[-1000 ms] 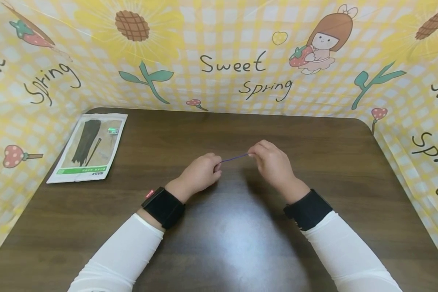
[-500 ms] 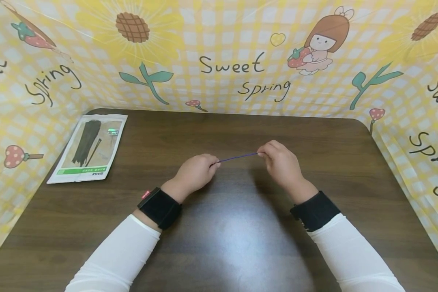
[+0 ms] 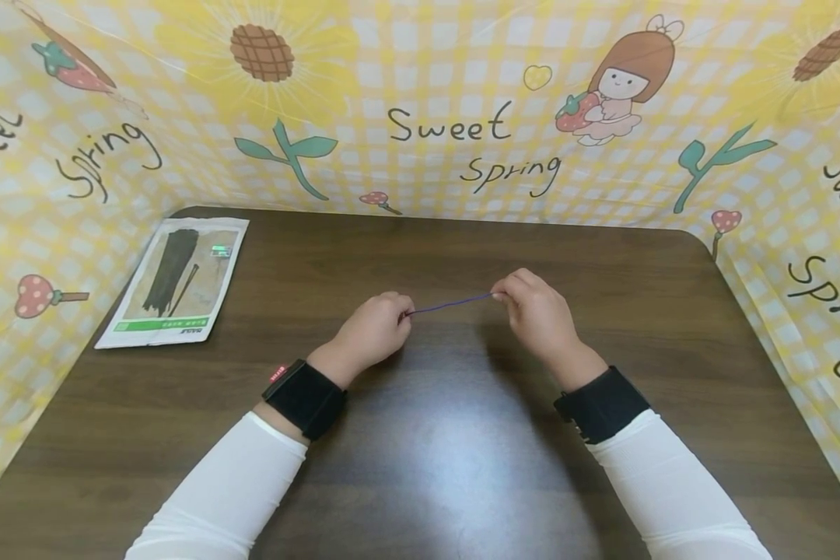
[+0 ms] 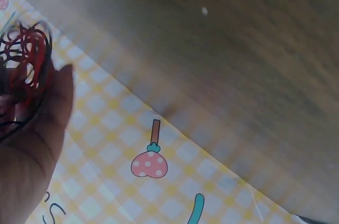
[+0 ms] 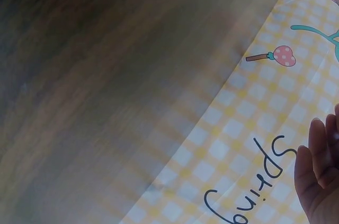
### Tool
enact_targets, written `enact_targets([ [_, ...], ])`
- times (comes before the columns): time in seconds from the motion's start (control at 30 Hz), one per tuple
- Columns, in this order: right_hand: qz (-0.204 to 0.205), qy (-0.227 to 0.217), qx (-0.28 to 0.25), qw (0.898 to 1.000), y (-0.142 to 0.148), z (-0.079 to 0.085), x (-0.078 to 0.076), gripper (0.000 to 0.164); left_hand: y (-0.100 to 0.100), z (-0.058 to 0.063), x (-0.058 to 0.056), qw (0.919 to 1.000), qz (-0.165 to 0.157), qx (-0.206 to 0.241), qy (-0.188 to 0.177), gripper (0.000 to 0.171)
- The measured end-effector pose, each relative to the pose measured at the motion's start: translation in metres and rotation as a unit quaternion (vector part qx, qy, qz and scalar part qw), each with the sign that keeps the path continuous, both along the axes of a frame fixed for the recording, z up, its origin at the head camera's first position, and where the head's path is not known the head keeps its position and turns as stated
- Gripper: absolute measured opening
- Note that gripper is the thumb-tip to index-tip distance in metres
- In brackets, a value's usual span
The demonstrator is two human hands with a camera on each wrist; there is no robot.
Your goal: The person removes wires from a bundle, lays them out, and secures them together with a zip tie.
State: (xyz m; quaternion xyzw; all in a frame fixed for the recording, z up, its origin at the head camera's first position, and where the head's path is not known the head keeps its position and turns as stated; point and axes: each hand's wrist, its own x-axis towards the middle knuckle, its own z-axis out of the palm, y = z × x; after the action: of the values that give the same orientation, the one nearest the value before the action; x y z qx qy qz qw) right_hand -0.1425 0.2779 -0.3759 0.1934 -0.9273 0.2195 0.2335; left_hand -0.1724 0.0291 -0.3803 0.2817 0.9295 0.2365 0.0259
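A thin blue cord (image 3: 451, 304) runs between the two hands above the table, sagging very slightly. My left hand (image 3: 369, 330) pinches its left end between thumb and fingers. In the left wrist view, a tangle of red and black cord loops (image 4: 33, 49) sits inside the curled left hand (image 4: 39, 155); from the head view the hand's back hides it. My right hand (image 3: 537, 315) pinches the cord's other end at its fingertips. The right wrist view catches only some fingers of that hand (image 5: 318, 171) at the right edge, with the cord out of sight.
A white packet (image 3: 175, 284) with a dark picture and a green stripe lies at the back left of the brown wooden table (image 3: 427, 467). Yellow checked cloth (image 3: 448, 78) printed with flowers and lettering stands round the back and sides.
Over the second, my hands have moved apart, the right one outward to the right and the left slightly left. More blue cord shows between them. In the last half second they barely shift.
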Motion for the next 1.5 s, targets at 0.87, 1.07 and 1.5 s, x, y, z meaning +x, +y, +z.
enact_targets([
  [0.87, -0.024, -0.045, -0.001, 0.999, -0.001, -0.005, -0.011, 0.008, -0.046, -0.006, -0.008, 0.9965, -0.045, -0.049, 0.051, 0.022],
  [1.07, -0.032, -0.058, 0.002, 0.998, -0.001, -0.006, -0.012, 0.009, -0.059, -0.01, -0.012, 0.9954, -0.031, -0.055, 0.071, 0.013],
  [1.5, -0.004, -0.064, 0.032, 0.997, -0.015, -0.015, -0.015, 0.007, -0.084, -0.022, -0.021, 0.9942, 0.031, -0.048, 0.092, 0.017],
])
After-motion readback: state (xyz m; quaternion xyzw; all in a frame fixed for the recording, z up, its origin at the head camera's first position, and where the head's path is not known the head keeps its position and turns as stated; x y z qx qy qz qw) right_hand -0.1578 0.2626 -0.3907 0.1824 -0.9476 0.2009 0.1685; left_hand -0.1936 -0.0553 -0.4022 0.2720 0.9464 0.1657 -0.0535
